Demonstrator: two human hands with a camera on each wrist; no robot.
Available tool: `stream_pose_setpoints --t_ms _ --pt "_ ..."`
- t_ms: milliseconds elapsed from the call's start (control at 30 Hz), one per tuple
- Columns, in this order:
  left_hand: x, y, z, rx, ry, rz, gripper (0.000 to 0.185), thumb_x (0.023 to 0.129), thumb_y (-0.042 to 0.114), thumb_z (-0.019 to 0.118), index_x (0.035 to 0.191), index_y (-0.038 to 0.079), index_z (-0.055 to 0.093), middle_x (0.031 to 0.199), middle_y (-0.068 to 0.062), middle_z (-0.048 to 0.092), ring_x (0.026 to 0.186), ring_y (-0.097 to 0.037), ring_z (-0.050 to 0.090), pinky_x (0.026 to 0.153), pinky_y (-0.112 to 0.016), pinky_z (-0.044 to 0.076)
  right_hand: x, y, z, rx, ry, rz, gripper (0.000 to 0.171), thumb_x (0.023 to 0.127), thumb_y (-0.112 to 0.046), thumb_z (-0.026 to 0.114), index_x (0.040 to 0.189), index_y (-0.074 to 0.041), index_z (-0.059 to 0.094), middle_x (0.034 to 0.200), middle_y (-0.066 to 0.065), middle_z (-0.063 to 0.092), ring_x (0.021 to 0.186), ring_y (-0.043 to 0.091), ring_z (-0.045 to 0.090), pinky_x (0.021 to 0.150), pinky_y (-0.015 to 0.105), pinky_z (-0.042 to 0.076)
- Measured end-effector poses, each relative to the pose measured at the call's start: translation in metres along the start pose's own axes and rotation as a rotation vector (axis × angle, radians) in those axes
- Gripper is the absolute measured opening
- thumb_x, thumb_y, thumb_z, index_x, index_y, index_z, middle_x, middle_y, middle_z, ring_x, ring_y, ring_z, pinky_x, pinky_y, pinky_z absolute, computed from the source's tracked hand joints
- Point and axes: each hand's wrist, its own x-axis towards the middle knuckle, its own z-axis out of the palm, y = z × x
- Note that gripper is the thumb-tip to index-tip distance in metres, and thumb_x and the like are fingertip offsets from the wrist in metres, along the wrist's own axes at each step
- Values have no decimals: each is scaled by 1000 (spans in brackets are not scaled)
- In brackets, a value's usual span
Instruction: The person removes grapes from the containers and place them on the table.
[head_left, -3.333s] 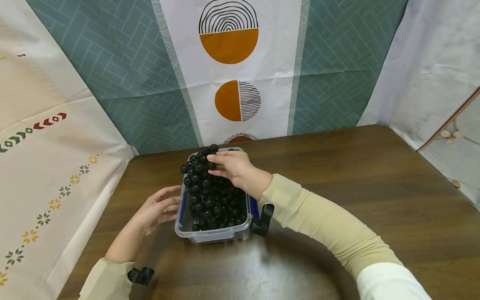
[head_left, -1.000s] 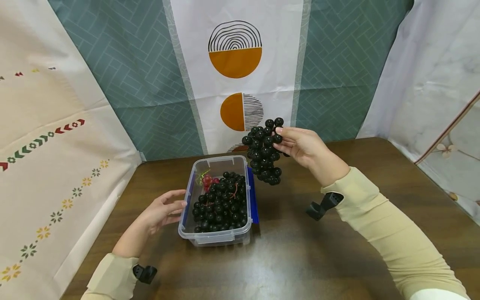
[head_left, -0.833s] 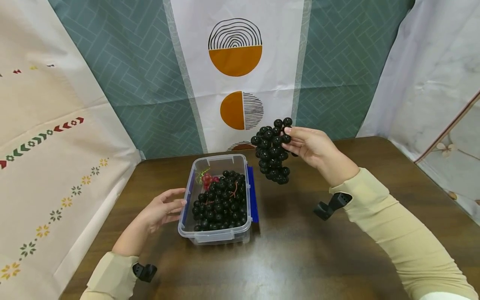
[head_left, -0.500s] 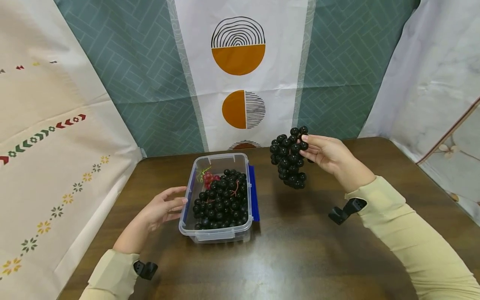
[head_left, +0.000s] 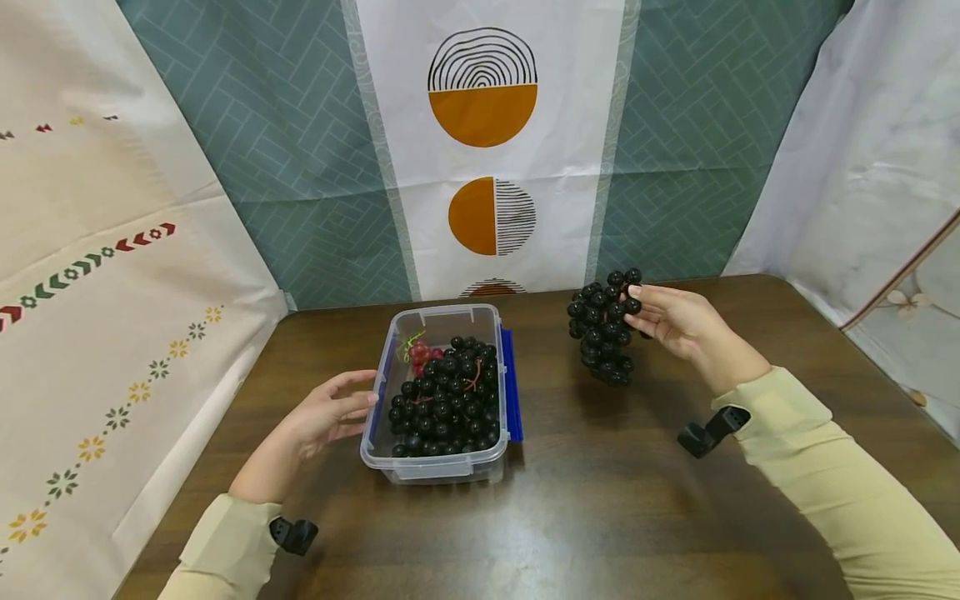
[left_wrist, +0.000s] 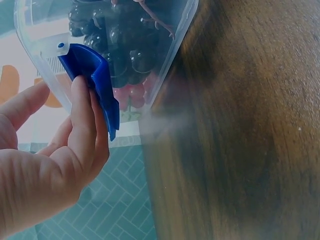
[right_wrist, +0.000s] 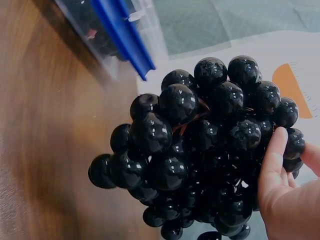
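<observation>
My right hand (head_left: pixel 678 327) pinches a bunch of black grapes (head_left: pixel 600 329) at its upper right and holds it over the table, right of the container. In the right wrist view the bunch (right_wrist: pixel 170 140) fills the middle, with the fingertips at its edge. A clear plastic container (head_left: pixel 442 472) stands on the table. More black grapes (head_left: pixel 442 412) lie inside it, beside a few red grapes (head_left: pixel 422 353) with a green stem. My left hand (head_left: pixel 322 417) rests on the container's left side, its relaxed fingers touching a hanging blue latch (left_wrist: pixel 95 72).
A brown wooden table (head_left: pixel 585 508) carries everything. Another blue latch (head_left: pixel 512 387) hangs out on the container's right side. A patterned cloth (head_left: pixel 300 150) hangs behind the table's back edge, with light cloths at the left and right.
My right hand has lifted the black grape bunch out of the container and carried it to the right, lately a little lower. The red grapes have come into sight. The left hand stays put.
</observation>
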Motion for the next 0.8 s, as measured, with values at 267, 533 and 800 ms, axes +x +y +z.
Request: stream_pose_setpoints --t_ms 267,533,800 --pt "0 2 0 -9 0 -3 62 96 23 56 148 8 26 145 -26 34 119 -25 51 97 -41 46 9 11 -7 -32 53 29 16 89 -2 63 77 -8 69 89 0 61 79 9 59 73 25 56" --pt "1 0 -1 -21 -4 -3 62 96 22 56 148 7 26 140 -24 39 111 -18 57 96 -41 47 18 28 -4 -95 57 37 19 92 -1 59 77 -10 67 82 -3 64 77 9 59 74 24 55" --pt "1 0 1 -13 -8 -2 62 96 22 57 147 7 26 137 -23 41 108 -15 58 95 -41 47 26 40 5 -135 65 18 8 91 -2 60 84 -6 62 82 -2 65 76 11 59 73 25 56"
